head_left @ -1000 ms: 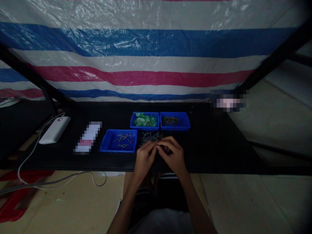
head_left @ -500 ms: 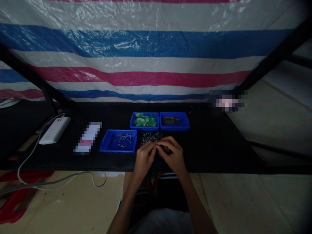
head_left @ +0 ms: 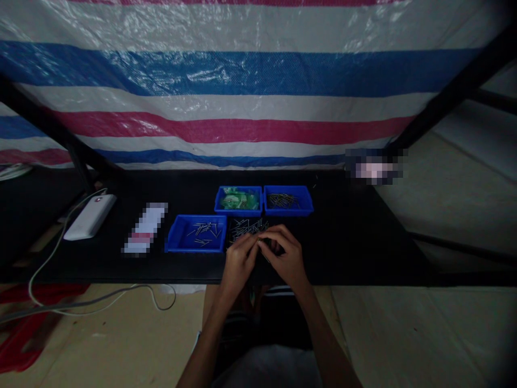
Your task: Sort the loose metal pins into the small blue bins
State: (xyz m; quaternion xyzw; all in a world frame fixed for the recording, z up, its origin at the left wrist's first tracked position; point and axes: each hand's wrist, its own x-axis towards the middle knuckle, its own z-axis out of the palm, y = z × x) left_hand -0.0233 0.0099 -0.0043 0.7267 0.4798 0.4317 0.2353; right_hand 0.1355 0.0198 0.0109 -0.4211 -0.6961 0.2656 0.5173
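My left hand (head_left: pixel 241 260) and my right hand (head_left: pixel 286 252) meet at the fingertips above the front of the table. Both are closed in a pinch, and whatever small piece lies between them is too small and dark to name. Just beyond the fingers is a pile of thin metal pins (head_left: pixel 244 226), partly covered by my hands. To the left, a blue tray (head_left: pixel 177 237) holds several similar pins (head_left: pixel 207 230). Behind the pile, one blue tray (head_left: pixel 220 209) contains green plastic packets (head_left: pixel 240 200); the blue tray (head_left: pixel 306 206) beside it has darker, brownish pins (head_left: pixel 283 200).
On the black table (head_left: pixel 351 242) a white power bank (head_left: pixel 91 216) with a cable (head_left: pixel 40 269) lies at left, near a blurred flat item (head_left: pixel 145 229). A striped plastic sheet (head_left: pixel 250 70) hangs behind. Dark frame bars (head_left: pixel 448 91) slant at both sides. A red stool (head_left: pixel 24 345) stands lower left.
My hands stay pinched together in nearly the same place, with only a slight shift of the fingers. The trays and pins have not moved.
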